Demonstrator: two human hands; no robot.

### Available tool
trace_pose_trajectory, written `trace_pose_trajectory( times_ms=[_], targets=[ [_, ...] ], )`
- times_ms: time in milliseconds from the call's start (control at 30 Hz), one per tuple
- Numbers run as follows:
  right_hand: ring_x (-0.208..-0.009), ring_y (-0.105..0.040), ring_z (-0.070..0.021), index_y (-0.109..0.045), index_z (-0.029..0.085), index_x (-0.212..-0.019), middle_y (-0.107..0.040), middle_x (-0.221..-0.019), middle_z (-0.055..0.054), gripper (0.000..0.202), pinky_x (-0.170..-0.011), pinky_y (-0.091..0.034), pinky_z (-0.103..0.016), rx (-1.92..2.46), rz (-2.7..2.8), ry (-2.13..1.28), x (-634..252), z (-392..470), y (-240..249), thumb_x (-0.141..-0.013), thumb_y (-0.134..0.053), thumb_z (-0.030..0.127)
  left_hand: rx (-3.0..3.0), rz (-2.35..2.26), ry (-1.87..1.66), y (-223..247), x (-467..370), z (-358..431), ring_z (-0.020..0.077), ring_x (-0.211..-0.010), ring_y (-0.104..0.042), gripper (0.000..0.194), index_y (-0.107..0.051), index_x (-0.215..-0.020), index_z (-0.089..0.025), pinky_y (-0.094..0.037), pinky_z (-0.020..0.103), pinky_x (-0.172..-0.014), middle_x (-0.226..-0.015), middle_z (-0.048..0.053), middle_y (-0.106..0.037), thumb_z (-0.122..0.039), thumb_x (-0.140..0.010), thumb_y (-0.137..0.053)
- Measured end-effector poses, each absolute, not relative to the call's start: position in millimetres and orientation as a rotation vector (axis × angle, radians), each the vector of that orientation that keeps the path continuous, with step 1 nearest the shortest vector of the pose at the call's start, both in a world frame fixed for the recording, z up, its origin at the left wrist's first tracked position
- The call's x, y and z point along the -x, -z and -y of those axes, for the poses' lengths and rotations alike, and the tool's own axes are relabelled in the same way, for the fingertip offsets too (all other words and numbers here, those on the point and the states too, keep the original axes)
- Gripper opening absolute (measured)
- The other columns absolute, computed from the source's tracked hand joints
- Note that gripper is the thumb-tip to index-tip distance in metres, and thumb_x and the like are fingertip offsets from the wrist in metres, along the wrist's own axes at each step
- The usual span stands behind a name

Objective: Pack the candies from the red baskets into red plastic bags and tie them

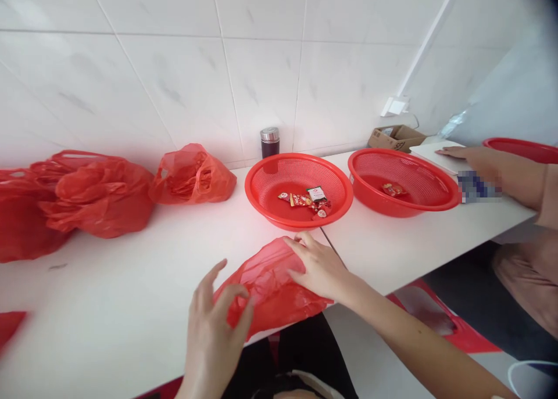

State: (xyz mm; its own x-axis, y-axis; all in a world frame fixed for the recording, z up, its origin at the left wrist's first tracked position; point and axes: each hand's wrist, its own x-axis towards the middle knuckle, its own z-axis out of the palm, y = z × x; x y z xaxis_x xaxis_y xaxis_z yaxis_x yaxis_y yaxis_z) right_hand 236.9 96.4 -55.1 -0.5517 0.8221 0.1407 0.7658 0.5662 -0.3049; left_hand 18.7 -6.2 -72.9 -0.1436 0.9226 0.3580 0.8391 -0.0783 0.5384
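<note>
A thin red plastic bag (279, 294) lies at the table's front edge, crumpled and partly see-through, between my two hands. My left hand (218, 317) is at its left side, fingers curved and apart, with nothing visible between them. From the right, my right hand (322, 268) reaches over the bag. Its fingertips touch the upper edge, and the thumb is spread away from them over the plastic. Just beyond stands a red perforated basket (257, 198) with several small snack packets (300, 200) in it.
A second red basket (392, 207) on the right holds a small packet (393, 189). Filled red bags (104, 196) and a smaller one (194, 175) sit left. A tumbler (270, 143) and cardboard box (394, 137) stand near the wall. Another person's arm (505, 169) reaches in from the right.
</note>
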Motion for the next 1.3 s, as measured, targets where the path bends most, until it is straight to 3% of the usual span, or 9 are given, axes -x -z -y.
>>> trace_pose_trajectory(
  times_ms=[167, 300, 400, 533, 600, 733, 900, 1100, 1300],
  targets=[
    [-0.119, -0.044, -0.0310, -0.057, 0.018, -0.119, -0.039, -0.141, -0.016, 0.036, -0.096, -0.037, -0.047, 1.101, 2.546, -0.047, -224, -69, 64, -0.083, -0.058, 0.019, -2.104, -2.089, -0.561, 106, -28, 2, 0.0340, -0.129, -0.039, 0.026, -0.069, -0.101, -0.026, -0.045, 0.050, -0.092, -0.146, 0.010, -0.038, -0.026, -0.090, -0.046],
    [-0.086, -0.056, -0.0188, -0.062, 0.018, -0.084, -0.064, -0.096, -0.007, 0.023, -0.084, -0.040, -0.037, 0.855, 2.786, -0.097, -222, -52, 79, -0.091, -0.041, 0.010, -2.160, -2.107, -0.461, 121, -25, 1, 0.0294, -0.127, -0.043, 0.042, -0.054, -0.129, -0.024, -0.044, 0.045, -0.094, -0.145, 0.010, -0.044, -0.021, -0.089, -0.044],
    [-0.077, -0.057, -0.0191, -0.063, 0.017, -0.091, -0.062, -0.079, -0.004, 0.010, -0.080, -0.040, -0.036, 0.973, 2.952, -0.273, -231, -55, 86, -0.085, -0.059, 0.024, -2.191, -2.139, -0.367, 119, -16, -2, 0.0294, -0.127, -0.044, 0.056, -0.041, -0.140, -0.018, -0.038, 0.046, -0.100, -0.146, 0.011, -0.043, -0.018, -0.084, -0.048],
    [-0.105, -0.053, -0.0318, -0.053, 0.021, -0.128, -0.057, -0.118, -0.014, 0.078, -0.093, -0.035, -0.046, 1.129, 2.991, -0.368, -247, -73, 83, -0.059, -0.081, 0.043, -2.137, -2.259, -0.265, 103, 7, -17, 0.0312, -0.122, -0.049, 0.062, -0.033, -0.145, -0.017, -0.044, 0.045, -0.091, -0.153, 0.013, -0.030, -0.014, -0.083, -0.042],
    [-0.116, -0.048, -0.0356, -0.044, 0.022, -0.138, -0.046, -0.136, -0.017, 0.092, -0.098, -0.032, -0.050, 1.194, 2.953, -0.322, -251, -80, 82, -0.057, -0.082, 0.041, -2.079, -2.302, -0.298, 96, 15, -24, 0.0310, -0.116, -0.053, 0.063, -0.032, -0.145, -0.020, -0.049, 0.041, -0.081, -0.154, 0.013, -0.027, -0.012, -0.084, -0.038],
    [-0.121, -0.046, -0.0347, -0.049, 0.020, -0.135, -0.045, -0.141, -0.016, 0.075, -0.102, -0.031, -0.050, 1.282, 2.794, -0.370, -251, -81, 69, -0.068, -0.077, 0.038, -1.844, -2.191, -0.549, 91, 16, -28, 0.0255, -0.099, -0.062, 0.060, -0.025, -0.147, -0.026, -0.052, 0.036, -0.072, -0.139, 0.014, -0.044, -0.020, -0.089, -0.035],
    [-0.110, -0.057, -0.0185, -0.058, 0.026, -0.122, -0.062, -0.122, -0.004, 0.039, -0.096, -0.042, -0.033, 1.062, 2.458, -0.748, -260, -114, 24, -0.089, -0.052, 0.047, -1.690, -1.971, -0.788, 96, 19, -18, 0.0258, -0.118, -0.054, 0.053, -0.038, -0.141, -0.032, -0.047, 0.041, -0.095, -0.134, 0.007, -0.048, -0.039, -0.089, -0.044],
    [-0.125, -0.045, -0.0336, -0.018, 0.020, -0.150, -0.034, -0.146, -0.020, 0.092, -0.096, -0.040, -0.043, 1.893, 2.466, -0.653, -270, -258, 10, -0.079, -0.053, 0.066, -1.575, -1.778, -0.979, 93, 14, -13, 0.0273, -0.129, -0.045, 0.050, -0.047, -0.135, -0.031, -0.034, 0.045, -0.108, -0.136, 0.007, -0.048, -0.038, -0.086, -0.050],
    [-0.129, -0.035, -0.0468, -0.027, 0.022, -0.148, -0.025, -0.150, -0.023, 0.109, -0.093, -0.038, -0.056, 2.131, 2.548, -0.691, -233, -310, 47, -0.060, -0.063, 0.076, -1.426, -1.710, -1.106, 110, 11, -11, 0.0303, -0.131, -0.043, 0.053, -0.048, -0.133, -0.028, -0.029, 0.048, -0.112, -0.139, 0.008, -0.050, -0.039, -0.081, -0.054]
  ],
)
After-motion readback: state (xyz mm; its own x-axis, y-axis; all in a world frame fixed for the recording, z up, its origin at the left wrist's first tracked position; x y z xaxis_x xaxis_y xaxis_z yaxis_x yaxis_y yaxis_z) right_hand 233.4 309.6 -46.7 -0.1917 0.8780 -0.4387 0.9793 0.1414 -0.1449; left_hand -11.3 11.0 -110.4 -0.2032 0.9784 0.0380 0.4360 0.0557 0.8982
